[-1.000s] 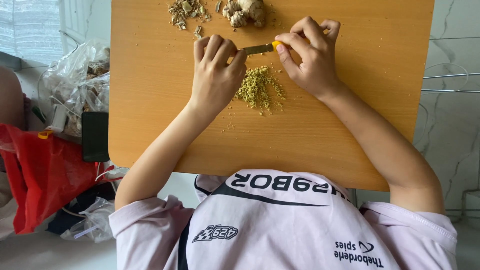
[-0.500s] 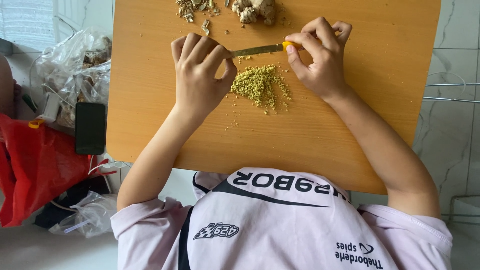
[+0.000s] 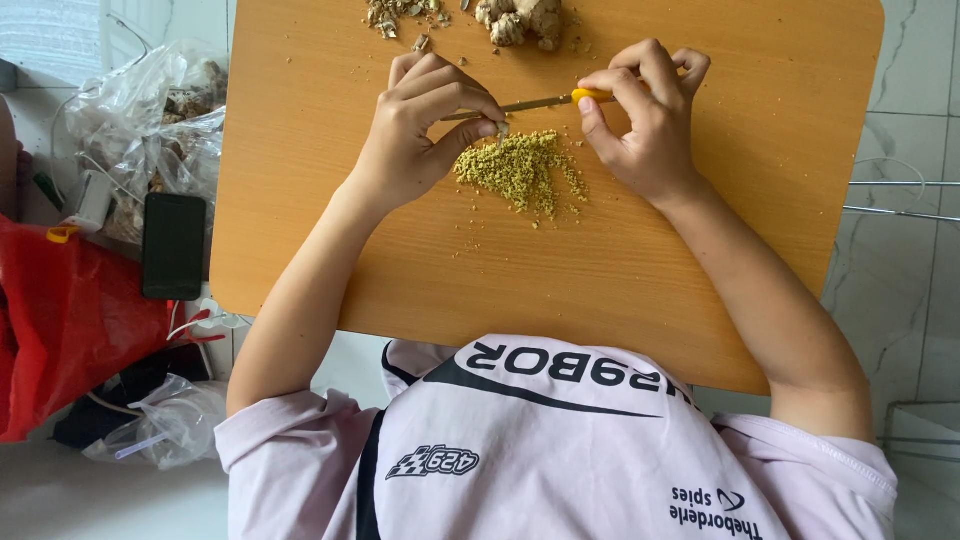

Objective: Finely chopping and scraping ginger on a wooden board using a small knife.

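Note:
My left hand [image 3: 415,135] rests on the orange wooden table [image 3: 700,290], its fingers pinched over the tip of a small knife [image 3: 530,104] and a tiny pale piece under it. My right hand [image 3: 645,125] grips the knife's yellow handle, and the blade lies flat, pointing left. Just below the blade lies a pile of finely minced yellow-green bits [image 3: 515,170]. At the table's far edge sits a knobbly ginger root [image 3: 515,18], with peel scraps [image 3: 395,12] to its left.
Left of the table lie a black phone [image 3: 173,245], a clear plastic bag of roots [image 3: 150,120], a red bag [image 3: 70,320] and a smaller clear bag [image 3: 165,420]. Marble floor tiles show on the right. My pale pink shirt [image 3: 540,450] fills the bottom.
The view has shifted slightly. Both hands and the knife stay over the pile. My left fingers have curled down onto the blade tip, and the pile looks a little more spread.

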